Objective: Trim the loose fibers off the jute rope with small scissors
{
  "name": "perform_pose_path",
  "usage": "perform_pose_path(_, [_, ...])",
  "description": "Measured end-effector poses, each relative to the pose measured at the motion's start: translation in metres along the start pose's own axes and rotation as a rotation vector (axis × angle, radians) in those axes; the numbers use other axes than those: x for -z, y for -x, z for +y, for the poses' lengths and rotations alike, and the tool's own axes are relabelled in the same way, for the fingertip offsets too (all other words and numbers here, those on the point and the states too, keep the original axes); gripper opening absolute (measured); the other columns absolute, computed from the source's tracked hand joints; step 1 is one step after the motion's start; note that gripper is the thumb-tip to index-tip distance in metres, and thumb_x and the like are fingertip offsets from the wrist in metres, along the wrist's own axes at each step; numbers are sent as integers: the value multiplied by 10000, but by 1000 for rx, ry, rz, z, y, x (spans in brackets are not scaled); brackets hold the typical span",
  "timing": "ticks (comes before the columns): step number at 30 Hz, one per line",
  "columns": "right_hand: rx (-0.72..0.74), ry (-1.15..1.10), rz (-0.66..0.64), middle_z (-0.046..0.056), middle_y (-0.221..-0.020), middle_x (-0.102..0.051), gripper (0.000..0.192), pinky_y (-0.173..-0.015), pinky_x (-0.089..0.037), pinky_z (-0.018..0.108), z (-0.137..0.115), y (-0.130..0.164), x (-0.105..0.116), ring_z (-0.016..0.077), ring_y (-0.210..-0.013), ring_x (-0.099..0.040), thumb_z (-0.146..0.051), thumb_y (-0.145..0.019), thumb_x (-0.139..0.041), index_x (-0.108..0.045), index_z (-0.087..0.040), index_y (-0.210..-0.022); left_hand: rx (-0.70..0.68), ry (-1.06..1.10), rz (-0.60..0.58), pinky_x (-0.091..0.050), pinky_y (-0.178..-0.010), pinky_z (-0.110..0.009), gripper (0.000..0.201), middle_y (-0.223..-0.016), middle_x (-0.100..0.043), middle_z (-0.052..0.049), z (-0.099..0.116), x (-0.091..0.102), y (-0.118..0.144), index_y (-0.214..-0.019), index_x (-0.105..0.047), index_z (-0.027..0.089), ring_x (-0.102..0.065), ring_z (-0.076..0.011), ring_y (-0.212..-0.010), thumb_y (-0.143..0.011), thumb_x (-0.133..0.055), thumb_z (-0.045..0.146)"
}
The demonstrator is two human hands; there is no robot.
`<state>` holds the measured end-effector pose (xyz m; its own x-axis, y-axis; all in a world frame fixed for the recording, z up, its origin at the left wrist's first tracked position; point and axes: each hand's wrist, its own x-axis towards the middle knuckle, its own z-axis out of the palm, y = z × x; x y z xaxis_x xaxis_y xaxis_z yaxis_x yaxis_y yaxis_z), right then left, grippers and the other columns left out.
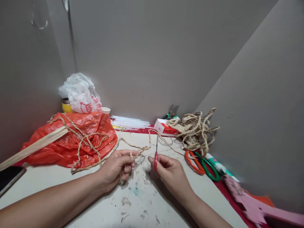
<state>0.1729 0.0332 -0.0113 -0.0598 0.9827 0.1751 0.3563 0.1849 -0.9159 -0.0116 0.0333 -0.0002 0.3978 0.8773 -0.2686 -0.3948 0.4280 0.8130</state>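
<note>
- Head view shows the left hand (115, 167) pinching a thin tan jute twine (133, 146) between thumb and fingertips, low over the white tabletop (71, 186).
- From that pinch the twine runs far and left across a crumpled red plastic bag (71, 139).
- Just right of it, the right hand (169, 172) is closed around small red-handled scissors (156, 155), blades pointing up and away, close to the twine.
- Farther right lies a loose bundle of the same jute cord (193, 129), touching a red-and-white carton (163, 127).
- Near the bundle rest larger scissors with orange and green loops (201, 164).
- Frayed fibre scraps (133, 202) dot the tabletop between the forearms.
</note>
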Motion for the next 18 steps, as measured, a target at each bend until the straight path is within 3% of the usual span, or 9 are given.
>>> perform_pose_path(5, [188, 450, -143, -46, -474, -351, 327, -469, -227, 243, 5, 4, -1, 92, -470, -291, -379, -762, -524, -406, -199, -515, -21, 25, 50, -142, -352, -141, 245, -545, -391, 66, 3, 7, -6, -910, -621, 125, -243, -19, -395, -673, -630, 188])
perform_pose_path(10, [248, 892, -106, -18, -491, -518, 247, -504, -208, 261, 0, 7, -1, 105, -468, -386, -342, -722, -515, -455, -199, -529, -48, 36, 77, -159, -357, -142, 223, -540, -382, 70, 2, 10, -8, -903, -608, 136, -237, -23, -405, -686, -632, 181])
perform_pose_path(18, [230, 1051, -130, 12, -557, -624, 254, -509, -202, 266, -4, 6, 1, 147, -505, -512, -406, -749, -494, -541, -210, -594, -76, -3, 69, -178, -361, -142, 221, -521, -378, 71, 2, 9, -7, -897, -619, 115, -243, -24, -407, -683, -629, 168])
